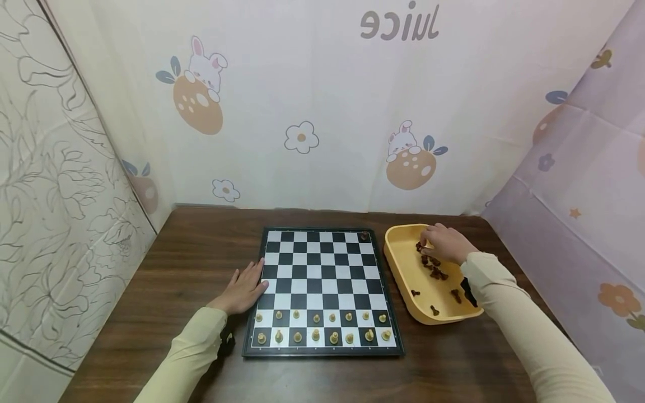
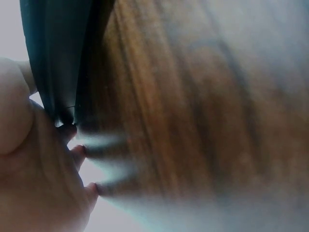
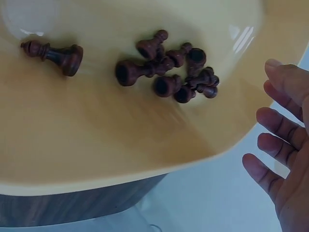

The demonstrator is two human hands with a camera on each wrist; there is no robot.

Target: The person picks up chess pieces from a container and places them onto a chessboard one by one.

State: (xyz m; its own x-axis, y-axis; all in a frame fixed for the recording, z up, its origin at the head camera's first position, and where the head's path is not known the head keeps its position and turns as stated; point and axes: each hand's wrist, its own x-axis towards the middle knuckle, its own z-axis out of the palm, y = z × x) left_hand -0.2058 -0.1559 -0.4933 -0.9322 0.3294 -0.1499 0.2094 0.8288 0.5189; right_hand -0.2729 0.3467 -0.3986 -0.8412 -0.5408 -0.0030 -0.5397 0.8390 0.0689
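My left hand (image 1: 243, 290) rests with fingers spread at the left edge of the chessboard (image 1: 327, 272), thumb over the rim. In the left wrist view that hand (image 2: 43, 179) lies beside the board's dark side (image 2: 60, 53). Over the far part of the yellow tray (image 1: 403, 268) is my right hand (image 1: 448, 245). The right wrist view shows this hand (image 3: 292, 130) with fingers apart and loosely bent, nothing between them. A cluster of dark brown chess pieces (image 3: 166, 86) lies in the tray near its fingertips, and a dark bishop (image 3: 63, 58) lies apart from them.
Cream chess pieces (image 1: 316, 334) stand in two rows on the board's near side. One dark piece (image 1: 364, 236) stands on the far right corner square. The brown wooden table (image 1: 201, 252) meets a printed curtain (image 1: 302, 184) at the back.
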